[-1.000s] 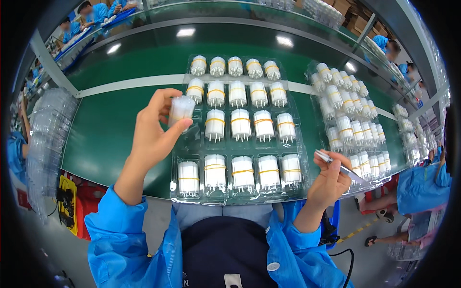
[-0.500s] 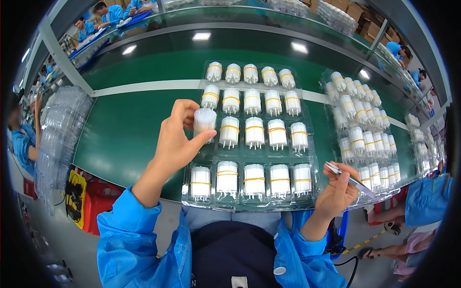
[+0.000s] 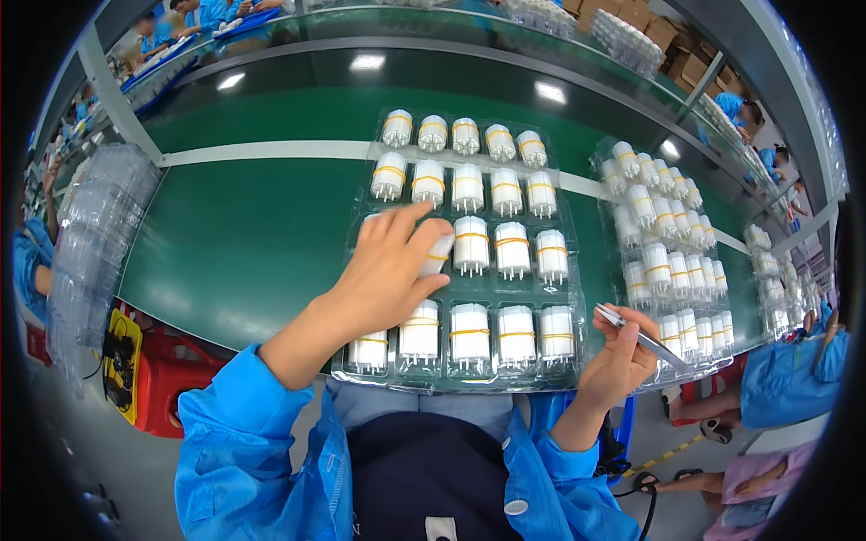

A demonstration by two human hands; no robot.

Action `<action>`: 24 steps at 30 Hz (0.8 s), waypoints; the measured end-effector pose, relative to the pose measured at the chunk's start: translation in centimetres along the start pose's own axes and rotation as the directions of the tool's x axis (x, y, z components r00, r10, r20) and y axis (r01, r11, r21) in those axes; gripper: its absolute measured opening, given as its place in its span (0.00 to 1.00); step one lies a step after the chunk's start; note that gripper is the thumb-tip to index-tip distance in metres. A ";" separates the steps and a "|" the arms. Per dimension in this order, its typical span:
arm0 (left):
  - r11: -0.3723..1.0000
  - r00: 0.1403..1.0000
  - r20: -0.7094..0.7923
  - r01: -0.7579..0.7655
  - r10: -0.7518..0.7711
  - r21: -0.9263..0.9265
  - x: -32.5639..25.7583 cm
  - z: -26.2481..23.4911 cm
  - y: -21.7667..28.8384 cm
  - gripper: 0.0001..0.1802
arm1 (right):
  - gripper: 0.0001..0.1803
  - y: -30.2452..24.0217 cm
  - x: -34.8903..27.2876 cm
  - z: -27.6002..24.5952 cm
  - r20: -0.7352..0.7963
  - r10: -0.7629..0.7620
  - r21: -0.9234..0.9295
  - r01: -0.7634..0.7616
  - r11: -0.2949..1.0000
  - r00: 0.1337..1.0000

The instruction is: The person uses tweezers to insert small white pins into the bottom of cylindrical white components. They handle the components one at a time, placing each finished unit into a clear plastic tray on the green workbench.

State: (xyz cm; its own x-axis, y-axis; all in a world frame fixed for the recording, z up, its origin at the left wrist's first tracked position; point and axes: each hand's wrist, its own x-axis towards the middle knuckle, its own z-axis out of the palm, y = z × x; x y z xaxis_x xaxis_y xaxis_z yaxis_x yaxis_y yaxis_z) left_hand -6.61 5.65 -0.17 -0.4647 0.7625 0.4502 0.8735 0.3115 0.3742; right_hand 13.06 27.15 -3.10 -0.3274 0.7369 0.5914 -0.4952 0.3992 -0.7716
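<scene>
A clear plastic tray [image 3: 433, 379] in front of me holds rows of white cylindrical parts [image 3: 469, 329] with metal pins and yellow bands round them. My left hand [image 3: 383, 266] reaches over its third row, thumb and fingers closed round one white cylindrical part [image 3: 437, 255], which leans slightly. The hand covers the left end of that row. At the tray's right near corner, my right hand [image 3: 621, 361] is closed on silver tweezers [image 3: 640, 337], their tips pointing up and left.
To the right stands a second clear tray [image 3: 622, 298] of similar parts. Stacked clear trays [image 3: 99, 243] rise at the left edge of the green work surface [image 3: 234, 243]. Co-workers in blue [image 3: 203, 16] sit beyond the far rail, others at the right.
My left hand has moved right and turned palm-down, from a white part held up at the left column to one in the second column. My right hand still holds the tweezers.
</scene>
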 end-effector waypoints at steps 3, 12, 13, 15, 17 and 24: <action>0.978 1.000 0.023 0.008 -0.003 -0.208 -0.7 -0.1 -0.3 0.28 | 0.13 -0.1 0.1 0.3 0.005 -0.006 -0.020 0.006 1.000 1.000; 0.929 0.915 -0.389 -0.049 -0.104 -0.366 -3.7 -4.0 2.2 0.33 | 0.16 -3.3 -1.2 4.6 0.151 -0.001 0.065 -0.009 0.998 0.988; 0.920 0.928 -0.351 -0.024 -0.125 -0.391 -4.1 -4.2 3.1 0.30 | 0.16 -4.0 -1.4 5.6 0.216 -0.005 0.115 -0.020 0.993 0.976; 0.932 0.927 -0.353 -0.013 -0.124 -0.361 -5.2 -3.6 3.6 0.31 | 0.16 -5.3 -2.1 7.5 0.334 0.005 0.194 -0.074 0.978 0.943; 0.946 0.930 -0.349 -0.003 -0.117 -0.324 -5.7 -3.3 4.5 0.30 | 0.13 -6.4 -2.4 9.0 0.425 -0.002 0.312 -0.145 0.939 0.905; 0.895 0.883 -0.439 -0.051 -0.167 -0.444 -6.6 -2.2 5.5 0.29 | 0.10 -6.9 -3.0 10.8 0.608 0.005 0.215 -0.170 0.962 0.794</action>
State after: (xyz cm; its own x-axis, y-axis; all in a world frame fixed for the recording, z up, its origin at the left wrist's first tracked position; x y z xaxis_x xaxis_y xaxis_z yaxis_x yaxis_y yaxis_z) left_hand 0.89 1.06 0.72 -0.6199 0.3721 0.6908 0.7409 -0.0121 0.6715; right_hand 8.79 16.33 2.94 -0.7515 0.2560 0.6081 -0.5933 0.1411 -0.7925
